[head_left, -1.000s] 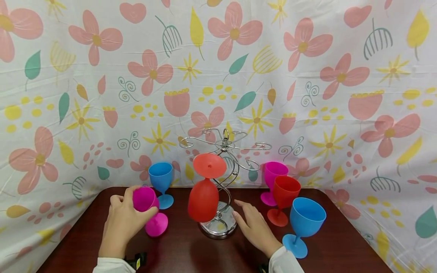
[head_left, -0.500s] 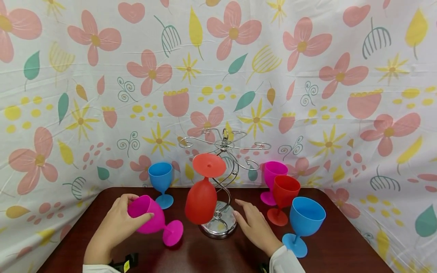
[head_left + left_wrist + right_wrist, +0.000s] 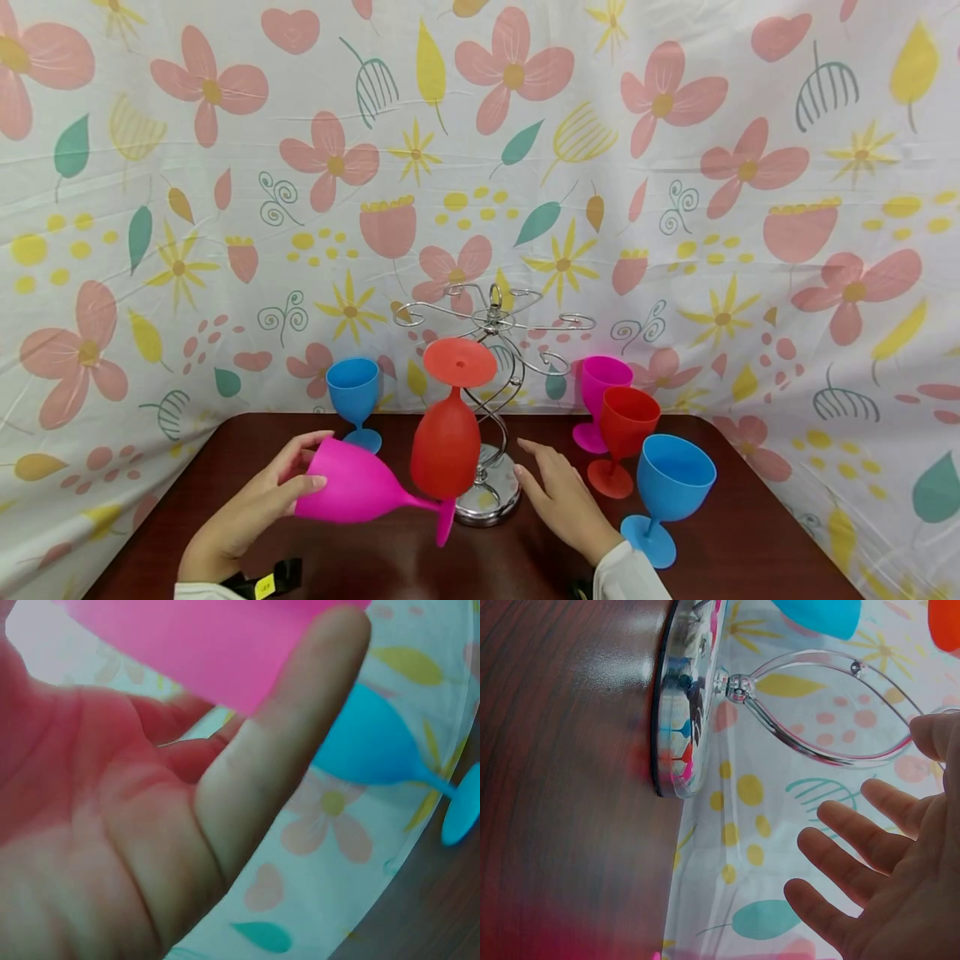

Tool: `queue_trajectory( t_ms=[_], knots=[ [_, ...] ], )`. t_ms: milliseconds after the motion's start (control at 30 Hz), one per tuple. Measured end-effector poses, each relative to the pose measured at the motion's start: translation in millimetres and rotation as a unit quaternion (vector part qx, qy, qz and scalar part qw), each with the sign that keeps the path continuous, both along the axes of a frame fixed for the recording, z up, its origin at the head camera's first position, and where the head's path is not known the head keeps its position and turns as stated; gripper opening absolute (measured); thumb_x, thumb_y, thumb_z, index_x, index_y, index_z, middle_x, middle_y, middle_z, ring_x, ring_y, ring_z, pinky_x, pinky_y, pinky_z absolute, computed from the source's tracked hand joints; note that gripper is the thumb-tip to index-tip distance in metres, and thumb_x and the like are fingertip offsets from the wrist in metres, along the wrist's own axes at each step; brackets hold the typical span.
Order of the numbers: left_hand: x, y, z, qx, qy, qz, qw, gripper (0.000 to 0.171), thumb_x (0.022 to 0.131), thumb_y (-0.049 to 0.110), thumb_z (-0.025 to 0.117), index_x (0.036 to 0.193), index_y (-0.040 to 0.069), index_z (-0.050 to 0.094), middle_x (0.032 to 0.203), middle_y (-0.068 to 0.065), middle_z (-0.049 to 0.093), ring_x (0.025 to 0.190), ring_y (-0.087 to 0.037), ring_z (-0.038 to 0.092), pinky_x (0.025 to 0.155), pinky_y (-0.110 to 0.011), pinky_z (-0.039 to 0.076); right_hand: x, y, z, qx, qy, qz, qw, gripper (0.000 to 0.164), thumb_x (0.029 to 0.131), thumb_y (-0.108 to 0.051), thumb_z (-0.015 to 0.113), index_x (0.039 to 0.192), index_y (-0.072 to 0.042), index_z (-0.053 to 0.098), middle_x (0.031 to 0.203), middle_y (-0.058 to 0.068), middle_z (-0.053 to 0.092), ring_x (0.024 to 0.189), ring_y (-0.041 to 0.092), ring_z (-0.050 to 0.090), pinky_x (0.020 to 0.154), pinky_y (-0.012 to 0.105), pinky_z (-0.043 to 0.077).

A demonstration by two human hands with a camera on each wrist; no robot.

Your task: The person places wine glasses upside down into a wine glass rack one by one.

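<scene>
My left hand pinches a magenta plastic goblet near its rim, thumb in front and fingers behind. The goblet lies tilted on its side in the air, its foot pointing right and overlapping the red hanging goblet in the head view. That red goblet hangs upside down by its foot from a chrome wire stemware rack. Beside the rack's round base, my right hand is held with fingers extended and holds nothing. In the right wrist view its fingers spread near the rack's curved wires.
Behind the left hand stands a blue goblet. To the right are a magenta goblet, a red goblet and a blue goblet, all upright on the dark wooden table. A flowered cloth hangs behind.
The left hand has lifted the magenta goblet off the table and turned it from upright to sideways, its foot swinging right. The right hand stays beside the rack.
</scene>
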State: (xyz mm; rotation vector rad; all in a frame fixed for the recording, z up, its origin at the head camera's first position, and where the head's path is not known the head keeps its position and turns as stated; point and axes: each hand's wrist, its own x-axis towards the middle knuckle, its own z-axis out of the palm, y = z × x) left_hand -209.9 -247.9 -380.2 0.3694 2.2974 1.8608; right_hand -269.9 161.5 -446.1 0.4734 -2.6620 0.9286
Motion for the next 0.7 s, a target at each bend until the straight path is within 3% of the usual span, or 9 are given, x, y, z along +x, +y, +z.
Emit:
queue_trajectory(
  t_ms=[133,467,600,700],
  knots=[
    [-1.8,-0.6,-2.1,0.041,-0.001,-0.068,0.9968,0.052,0.101,0.02,0.053,0.147,0.008,0.031,0.131,-0.023,0.041,0.11,-0.036,0.056,0.085,-0.049,0.053,-0.5,1.2,0.8,-0.004,0.009,0.0,1.0,0.057,0.1,-0.048,0.056,0.145,-0.014,0.051,0.141,0.002,0.053,0.13,0.028,0.046,0.106,0.059,0.035],
    [-4.4,-7.5,-6.9,0.042,-0.008,-0.094,0.9946,0.051,0.1,0.018,0.053,0.144,0.004,0.032,0.128,-0.018,0.046,0.11,-0.034,0.055,0.085,-0.049,0.054,-1.1,3.2,3.3,-0.007,0.004,-0.002,1.0,0.059,0.099,-0.051,0.056,0.146,-0.015,0.05,0.142,0.003,0.053,0.131,0.028,0.046,0.106,0.057,0.036],
    [-4.5,-7.6,-7.6,0.064,0.005,-0.131,0.9893,0.045,0.101,0.014,0.049,0.144,0.01,0.036,0.13,-0.017,0.049,0.111,-0.036,0.056,0.086,-0.051,0.054,-0.1,3.7,3.3,-0.011,-0.006,-0.002,1.0,0.06,0.099,-0.051,0.056,0.146,-0.015,0.05,0.142,0.002,0.052,0.131,0.027,0.046,0.107,0.056,0.035],
    [-6.3,-6.2,-8.3,0.102,0.027,-0.173,0.9792,0.042,0.103,0.01,0.041,0.144,0.017,0.04,0.133,-0.014,0.05,0.114,-0.036,0.056,0.087,-0.052,0.053,0.2,4.4,2.6,-0.015,0.001,0.0,1.0,0.057,0.099,-0.047,0.058,0.146,-0.015,0.05,0.142,0.002,0.052,0.131,0.027,0.046,0.107,0.057,0.035]
  ],
)
